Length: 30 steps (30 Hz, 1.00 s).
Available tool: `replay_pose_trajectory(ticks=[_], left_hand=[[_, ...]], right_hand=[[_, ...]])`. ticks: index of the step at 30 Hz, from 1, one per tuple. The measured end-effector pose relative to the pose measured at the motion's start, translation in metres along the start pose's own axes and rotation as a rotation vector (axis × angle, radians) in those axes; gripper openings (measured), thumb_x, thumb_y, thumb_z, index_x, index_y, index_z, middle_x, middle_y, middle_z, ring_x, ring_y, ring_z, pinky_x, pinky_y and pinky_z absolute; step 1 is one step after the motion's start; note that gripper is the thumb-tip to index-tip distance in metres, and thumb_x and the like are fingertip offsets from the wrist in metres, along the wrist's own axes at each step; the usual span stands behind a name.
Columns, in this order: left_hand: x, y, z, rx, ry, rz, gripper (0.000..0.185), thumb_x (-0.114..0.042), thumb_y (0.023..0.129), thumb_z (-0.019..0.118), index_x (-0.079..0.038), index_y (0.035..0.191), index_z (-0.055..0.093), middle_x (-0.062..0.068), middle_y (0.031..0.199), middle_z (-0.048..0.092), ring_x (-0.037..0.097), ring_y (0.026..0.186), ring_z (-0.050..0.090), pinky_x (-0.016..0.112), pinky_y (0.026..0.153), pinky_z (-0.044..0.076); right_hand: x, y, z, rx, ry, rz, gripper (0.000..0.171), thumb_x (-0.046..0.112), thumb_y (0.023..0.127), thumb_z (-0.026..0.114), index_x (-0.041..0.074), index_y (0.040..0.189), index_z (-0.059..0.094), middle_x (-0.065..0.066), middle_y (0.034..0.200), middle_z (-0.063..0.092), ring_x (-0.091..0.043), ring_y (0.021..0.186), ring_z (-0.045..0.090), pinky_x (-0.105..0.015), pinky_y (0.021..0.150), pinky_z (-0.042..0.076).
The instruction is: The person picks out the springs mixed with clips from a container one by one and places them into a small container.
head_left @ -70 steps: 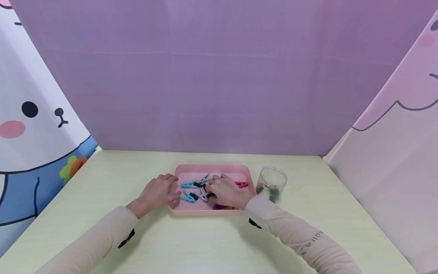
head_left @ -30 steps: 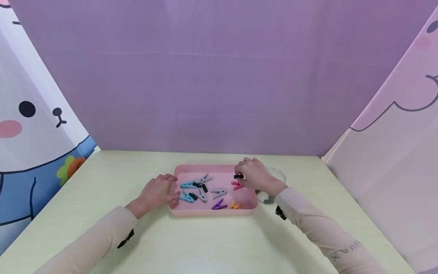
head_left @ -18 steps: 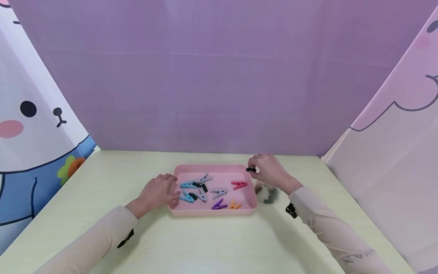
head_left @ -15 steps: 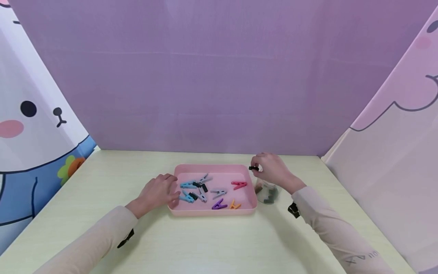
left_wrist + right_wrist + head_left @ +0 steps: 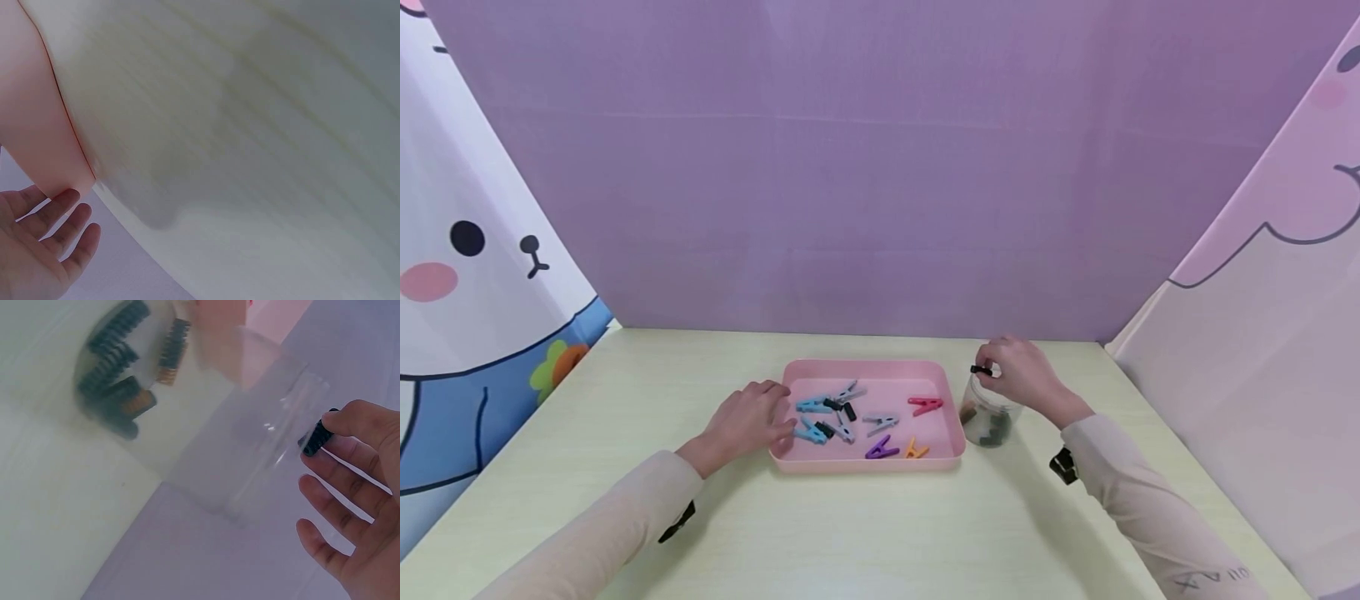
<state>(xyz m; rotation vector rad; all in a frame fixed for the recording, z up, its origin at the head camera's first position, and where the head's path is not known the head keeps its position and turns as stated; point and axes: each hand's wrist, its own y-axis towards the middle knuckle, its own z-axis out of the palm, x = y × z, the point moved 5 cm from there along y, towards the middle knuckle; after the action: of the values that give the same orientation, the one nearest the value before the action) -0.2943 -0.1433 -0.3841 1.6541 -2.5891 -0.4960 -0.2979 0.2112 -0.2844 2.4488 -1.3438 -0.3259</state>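
We pinch 1 black clip (image 5: 981,370) in the right hand (image 5: 1022,377), directly over the clear jar (image 5: 992,417) mouth for a straight drop. The left hand (image 5: 747,421), fingers relaxed and holding nothing, steadies the pink tray (image 5: 865,461).

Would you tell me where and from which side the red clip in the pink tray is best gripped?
Grip the red clip across its two long flat sides near the middle, coming from above: it lies flat and apart from other clips, with bare pink tray floor around it.
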Motion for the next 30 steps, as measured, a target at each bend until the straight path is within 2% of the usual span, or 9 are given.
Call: replay_pose_trajectory(ticks=[12, 30], left_hand=[[0.000, 0.000, 0.001, -0.011, -0.002, 0.006, 0.053, -0.041, 0.079, 0.064, -0.003, 0.115, 0.058, 0.014, 0.114, 0.060, 0.032, 0.101, 0.058, 0.042, 0.076, 0.052], [-0.002, -0.002, -0.002, -0.017, -0.004, 0.002, 0.053, -0.041, 0.078, 0.064, -0.003, 0.114, 0.058, 0.014, 0.113, 0.061, 0.032, 0.100, 0.058, 0.041, 0.073, 0.053]], right_hand=[[-0.011, -0.014, 0.012, 0.052, 0.006, 0.058, 0.007, 0.014, 0.072, 0.070, 0.011, 0.075, 0.065, 0.002, 0.070, 0.063, -0.016, 0.069, 0.052, -0.034, 0.058, 0.044], [-0.014, -0.018, 0.020, 0.062, 0.007, 0.101, 0.008, 0.016, 0.073, 0.071, 0.015, 0.073, 0.063, 0.002, 0.071, 0.061, -0.015, 0.070, 0.050, -0.034, 0.057, 0.043]])
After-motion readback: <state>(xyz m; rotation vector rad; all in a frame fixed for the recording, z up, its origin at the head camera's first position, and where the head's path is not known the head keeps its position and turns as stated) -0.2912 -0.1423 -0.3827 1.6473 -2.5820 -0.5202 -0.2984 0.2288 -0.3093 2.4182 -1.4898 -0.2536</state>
